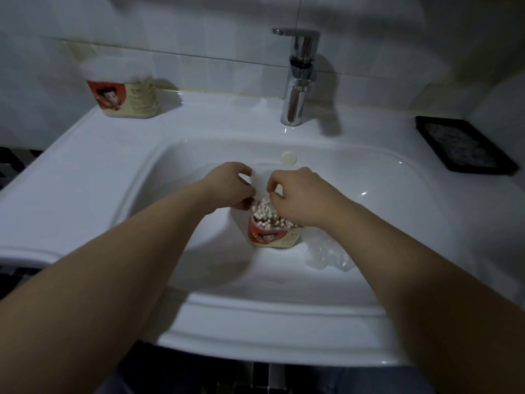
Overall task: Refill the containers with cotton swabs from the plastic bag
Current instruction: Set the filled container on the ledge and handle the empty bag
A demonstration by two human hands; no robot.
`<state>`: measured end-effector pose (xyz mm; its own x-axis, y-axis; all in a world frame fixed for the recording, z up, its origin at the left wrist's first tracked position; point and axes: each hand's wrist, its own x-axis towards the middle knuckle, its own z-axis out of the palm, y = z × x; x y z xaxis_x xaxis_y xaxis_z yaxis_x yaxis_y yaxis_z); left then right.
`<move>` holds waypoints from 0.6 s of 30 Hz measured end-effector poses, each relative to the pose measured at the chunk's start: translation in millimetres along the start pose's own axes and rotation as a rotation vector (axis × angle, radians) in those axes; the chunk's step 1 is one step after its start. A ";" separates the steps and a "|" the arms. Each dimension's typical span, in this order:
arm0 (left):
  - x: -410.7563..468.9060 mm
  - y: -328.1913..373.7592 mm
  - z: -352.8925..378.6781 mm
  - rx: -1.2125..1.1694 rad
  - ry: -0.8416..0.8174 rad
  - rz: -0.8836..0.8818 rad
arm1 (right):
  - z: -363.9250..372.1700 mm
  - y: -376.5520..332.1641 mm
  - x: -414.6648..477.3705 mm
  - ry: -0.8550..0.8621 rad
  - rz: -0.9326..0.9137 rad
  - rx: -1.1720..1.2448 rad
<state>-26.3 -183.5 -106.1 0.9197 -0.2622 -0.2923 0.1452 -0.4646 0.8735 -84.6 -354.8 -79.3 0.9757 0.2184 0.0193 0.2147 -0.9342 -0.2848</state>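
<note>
At ten o'clock on the sink ledge stands a cotton swab container with its lid on; whether it is full I cannot tell. In the basin's middle, the left hand pinches the left edge of a raised white lid. Below it, the open container is packed with cotton swabs. The right hand pinches the lid's right edge. At four o'clock from this container lies the crumpled plastic bag, seemingly near empty. Filling looks done; closing this lid remains.
</note>
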 end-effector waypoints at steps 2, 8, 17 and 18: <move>-0.4 0.6 -0.1 0.011 -0.005 0.004 | 2.3 5.4 -1.4 -0.038 -0.008 0.070; -0.3 -0.6 -0.7 0.007 -0.001 0.015 | 9.5 7.7 1.8 -0.148 -0.108 0.058; -0.1 -0.7 -0.3 -0.028 -0.010 0.002 | 14.5 -3.4 2.9 -0.052 -0.153 0.159; -0.2 -0.6 -0.2 -0.027 -0.009 0.003 | 15.6 -4.2 4.0 -0.053 -0.127 0.143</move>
<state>-26.5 -183.0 -106.5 0.9168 -0.2714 -0.2929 0.1520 -0.4409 0.8846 -82.3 -345.6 -93.0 0.9368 0.3497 0.0143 0.3235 -0.8497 -0.4164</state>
